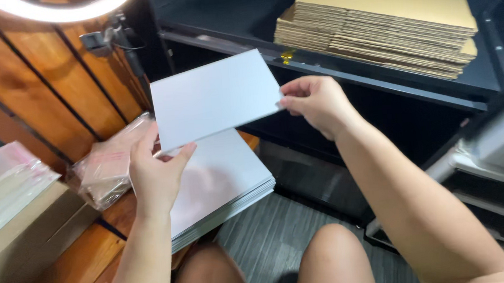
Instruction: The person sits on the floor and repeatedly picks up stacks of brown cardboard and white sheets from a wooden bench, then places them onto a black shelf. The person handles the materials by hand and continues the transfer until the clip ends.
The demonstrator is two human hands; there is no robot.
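Fingers of our left hand (156, 172) and right hand (314, 103) pinch a white sheet (213, 97) at its seven and three o'clock edges, above the stack (225, 187); we judge it light, stiff, smooth, best edge-held.

There was one stack of white sheets (226, 190), one pile of brown cardboard (380, 23), and two hands.

A stack of flattened cardboard (382, 23) is laid on the black shelf (378, 82). Left of the shelf, a ring light (59, 7) is mounted, and clear plastic bags (108, 163) and a brown box (25, 240) are kept on the desk (103, 252).
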